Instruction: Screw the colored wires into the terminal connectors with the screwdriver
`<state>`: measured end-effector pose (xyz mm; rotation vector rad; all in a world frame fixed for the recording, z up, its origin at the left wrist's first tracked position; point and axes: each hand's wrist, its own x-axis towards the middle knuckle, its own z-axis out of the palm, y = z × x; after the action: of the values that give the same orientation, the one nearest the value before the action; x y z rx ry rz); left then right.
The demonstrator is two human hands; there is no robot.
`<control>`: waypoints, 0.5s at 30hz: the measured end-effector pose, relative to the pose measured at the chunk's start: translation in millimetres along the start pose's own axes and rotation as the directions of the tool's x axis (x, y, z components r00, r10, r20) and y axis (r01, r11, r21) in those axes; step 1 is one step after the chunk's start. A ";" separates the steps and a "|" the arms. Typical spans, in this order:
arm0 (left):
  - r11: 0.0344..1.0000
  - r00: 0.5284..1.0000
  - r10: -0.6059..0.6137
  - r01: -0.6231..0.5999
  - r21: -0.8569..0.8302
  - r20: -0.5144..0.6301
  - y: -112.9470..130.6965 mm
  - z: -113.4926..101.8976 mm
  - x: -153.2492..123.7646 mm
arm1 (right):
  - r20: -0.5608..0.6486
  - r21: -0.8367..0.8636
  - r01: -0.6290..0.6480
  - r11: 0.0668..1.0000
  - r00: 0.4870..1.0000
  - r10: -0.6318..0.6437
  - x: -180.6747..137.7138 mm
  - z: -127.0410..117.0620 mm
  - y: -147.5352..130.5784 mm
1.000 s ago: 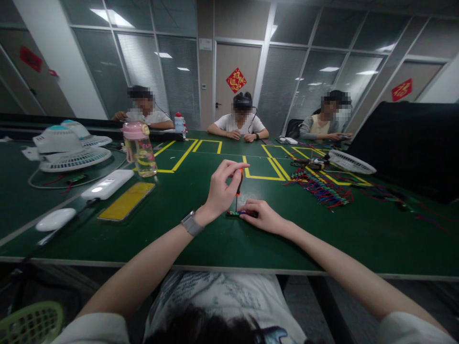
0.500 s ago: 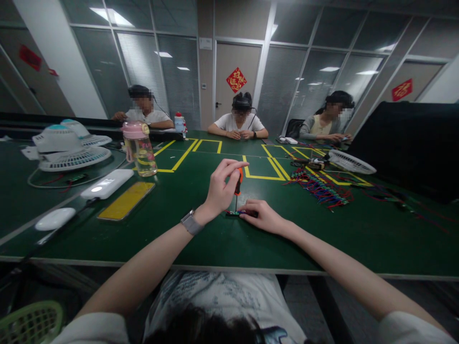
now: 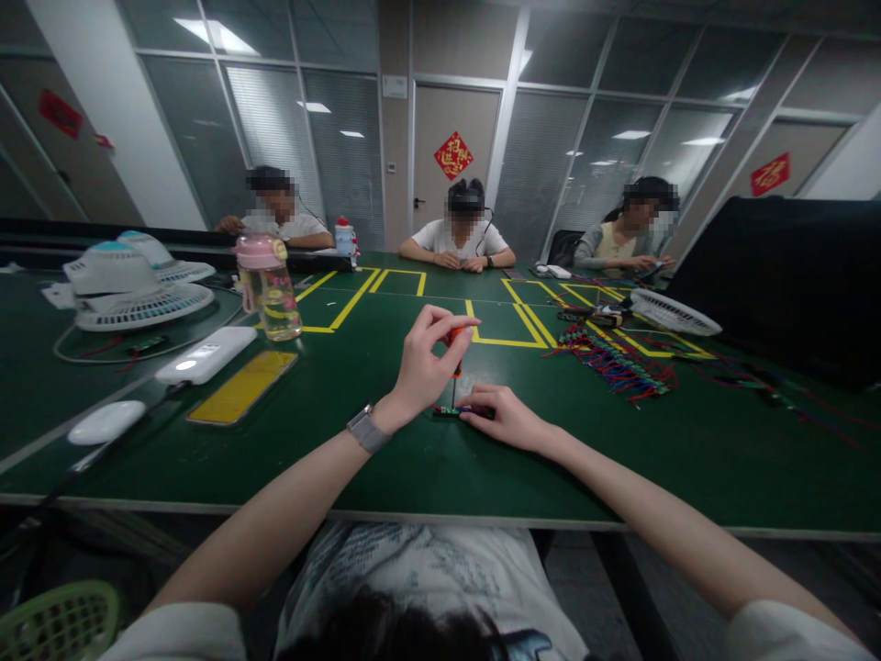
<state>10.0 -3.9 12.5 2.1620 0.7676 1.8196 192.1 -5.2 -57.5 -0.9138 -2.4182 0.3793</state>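
The left hand (image 3: 428, 360) is curled round a slim screwdriver with an orange-and-black handle (image 3: 458, 370), thumb on the near side and the index finger stretched across above the handle's end. The tool stands almost upright, probably so that its force runs straight down its thin metal shank. The shank reaches a small, narrow green circuit board (image 3: 447, 412) lying on the dark green tabletop (image 3: 551, 487) in front of the person; the tip is too small to tell exactly what it meets.

The right hand (image 3: 506, 415) rests low on the table, its fingers nearly closed on the board's right end, seemingly to stop the strip turning under the tool. These fingers hide that end, and the left hand covers part of the handle.

To the right and farther off lies a row of green circuit boards with red and blue wires (image 3: 612, 360); the loose leads could snag a forearm reaching across. Beyond them rests a white round slatted grille (image 3: 674, 312), beside a large black panel (image 3: 791, 285). On the left, well apart from the hands, are a flat yellow rectangular case (image 3: 242, 388), a white oblong device (image 3: 206, 355) and a clear bottle with a pink lid (image 3: 275, 298), which would obstruct a far-left reach. Three people sit along the far side.
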 end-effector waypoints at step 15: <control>1.000 1.000 -0.004 0.004 -0.018 0.013 -1.0 0.8 -0.3 | -0.005 -0.006 0.002 1.000 1.000 -0.002 0.2 1.3 1.9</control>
<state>10.6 -3.0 11.5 2.1572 0.7487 1.8021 192.2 -3.8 -59.4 -0.9132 -2.4172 0.3695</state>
